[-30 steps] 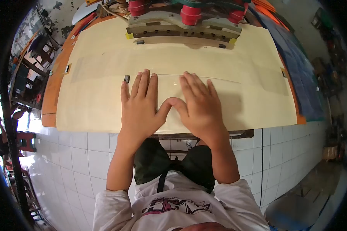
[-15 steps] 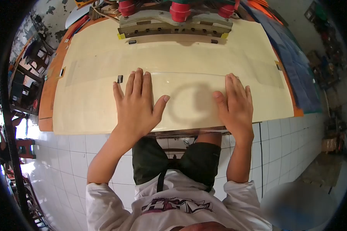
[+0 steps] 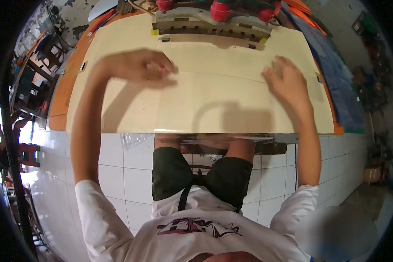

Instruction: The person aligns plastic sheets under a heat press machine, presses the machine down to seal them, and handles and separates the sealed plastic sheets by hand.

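Observed left hand [image 3: 148, 65] blurred over left part of cream sheet [image 3: 231, 56], with fingers half curled; cannot tell whether gripping anything; observed right hand [image 3: 288, 81] open over right part, with fingers loosely bent; cannot tell contact with sheet; found clear film [image 3: 222, 94] lying on cream sheet, with far edge as thin line between hands; noted clear plastic [image 3: 134, 140] hanging past near edge; noted metal bar [image 3: 212, 30] beyond hands.

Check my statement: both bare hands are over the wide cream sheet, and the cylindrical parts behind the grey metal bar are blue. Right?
Wrong colour: the head view shows red, not blue, cylindrical parts behind the grey metal bar. The bare left hand and right hand are over the wide cream sheet.
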{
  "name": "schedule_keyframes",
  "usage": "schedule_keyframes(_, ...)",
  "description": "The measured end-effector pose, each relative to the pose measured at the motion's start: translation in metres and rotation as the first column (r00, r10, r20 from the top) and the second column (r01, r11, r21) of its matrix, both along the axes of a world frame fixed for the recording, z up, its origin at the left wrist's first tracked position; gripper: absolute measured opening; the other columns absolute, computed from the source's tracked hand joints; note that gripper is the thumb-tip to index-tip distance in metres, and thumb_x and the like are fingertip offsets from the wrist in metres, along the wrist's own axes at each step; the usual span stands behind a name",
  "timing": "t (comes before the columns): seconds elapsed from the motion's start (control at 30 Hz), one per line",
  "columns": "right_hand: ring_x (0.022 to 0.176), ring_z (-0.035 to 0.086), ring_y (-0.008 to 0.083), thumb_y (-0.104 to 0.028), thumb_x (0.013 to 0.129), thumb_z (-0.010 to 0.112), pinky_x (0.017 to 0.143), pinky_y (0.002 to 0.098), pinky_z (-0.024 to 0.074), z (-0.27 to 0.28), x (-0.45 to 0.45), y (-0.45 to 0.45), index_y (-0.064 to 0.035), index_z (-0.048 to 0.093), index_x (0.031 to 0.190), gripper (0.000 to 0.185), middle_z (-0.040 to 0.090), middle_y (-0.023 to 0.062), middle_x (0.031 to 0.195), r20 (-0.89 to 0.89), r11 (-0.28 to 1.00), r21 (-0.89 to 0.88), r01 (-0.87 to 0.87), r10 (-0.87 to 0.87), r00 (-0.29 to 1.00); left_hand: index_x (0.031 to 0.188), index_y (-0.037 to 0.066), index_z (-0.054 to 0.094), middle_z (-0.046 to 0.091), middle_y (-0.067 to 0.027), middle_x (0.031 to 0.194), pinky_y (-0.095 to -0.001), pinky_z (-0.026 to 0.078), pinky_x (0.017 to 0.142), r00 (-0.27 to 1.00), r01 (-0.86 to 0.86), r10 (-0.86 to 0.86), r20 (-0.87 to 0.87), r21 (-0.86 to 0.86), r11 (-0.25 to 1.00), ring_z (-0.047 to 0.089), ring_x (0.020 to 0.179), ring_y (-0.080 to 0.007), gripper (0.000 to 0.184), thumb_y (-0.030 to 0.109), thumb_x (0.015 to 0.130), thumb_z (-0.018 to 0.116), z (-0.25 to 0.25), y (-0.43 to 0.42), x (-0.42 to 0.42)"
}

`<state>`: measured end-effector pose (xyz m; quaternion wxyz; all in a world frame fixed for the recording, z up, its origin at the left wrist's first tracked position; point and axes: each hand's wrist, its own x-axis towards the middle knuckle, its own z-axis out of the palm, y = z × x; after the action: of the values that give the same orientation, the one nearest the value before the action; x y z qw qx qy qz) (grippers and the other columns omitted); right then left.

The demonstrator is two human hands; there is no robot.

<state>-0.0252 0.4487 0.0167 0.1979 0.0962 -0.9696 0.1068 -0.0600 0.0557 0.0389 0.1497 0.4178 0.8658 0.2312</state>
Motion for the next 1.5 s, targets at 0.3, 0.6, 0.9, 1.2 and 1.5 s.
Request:
schedule_keyframes(0.3,0.119,0.054,0.024,-0.05,0.093,0.055,0.096,0.0311,0.0427,-0.011,-0.134,0.074,0.0044,0.044,0.139,0.072,0.057,0.0215,0.129,0.576,0.98,-0.141,0.142,-0.035,0.817,0.108,0.003,0.066,0.065,-0.0184,0.111,-0.036,0.048,0.093,0.607,-0.664,0.55,-0.574,0.013,0.747,0.058,0.111,-0.0351,0.037,0.032,0.09,0.052,-0.053,-0.068,-0.085)
schedule_keyframes(0.6,0.146,0.004,0.0428,-0.07,0.091,0.029,0.113,0.0609,0.004,-0.035,-0.115,0.045,-0.0071,0.026,0.15,0.086,0.015,0.0296,0.154,0.504,0.971,0.021,0.24,-0.218,0.836,0.145,0.011,0.038,0.025,-0.0153,0.156,-0.0691,0.009,0.109,0.394,-0.908,0.803,-0.447,-0.056,0.414,0.019,0.145,-0.0306,0.07,0.059,0.094,0.033,-0.093,-0.05,-0.096)
schedule_keyframes(0.9,0.146,0.006,0.0417,-0.071,0.092,0.025,0.112,0.0639,0.0015,-0.053,-0.127,0.047,-0.0185,0.023,0.153,0.08,0.012,0.0277,0.156,0.366,0.932,0.177,0.317,-0.361,0.858,0.148,0.018,0.033,0.021,-0.0146,0.157,-0.0712,0.009,0.108,0.331,-0.94,0.822,-0.464,-0.081,0.332,0.017,0.146,-0.0303,0.071,0.063,0.093,0.031,-0.086,-0.047,-0.088)
schedule_keyframes(1.2,0.146,0.012,0.0382,-0.062,0.095,0.03,0.114,0.0577,0.003,-0.053,-0.13,0.053,-0.0138,0.033,0.149,0.072,0.021,0.0247,0.155,0.287,0.967,0.047,0.249,-0.252,0.924,0.148,0.018,0.033,0.022,-0.016,0.156,-0.071,0.009,0.108,0.277,-0.956,0.847,-0.454,-0.046,0.289,0.019,0.145,-0.0322,0.071,0.062,0.093,0.031,-0.083,-0.055,-0.092)
schedule_keyframes(1.5,0.147,0.011,0.0346,-0.061,0.097,0.028,0.115,0.0572,0.0024,-0.043,-0.118,0.05,-0.0145,0.033,0.149,0.07,0.02,0.0205,0.156,0.329,0.963,0.09,0.253,-0.268,0.906,0.146,0.011,0.036,0.022,-0.0242,0.154,-0.0706,0.008,0.108,0.216,-0.969,0.823,-0.525,-0.012,0.247,0.02,0.144,-0.0381,0.077,0.066,0.092,0.031,-0.086,-0.051,-0.086)
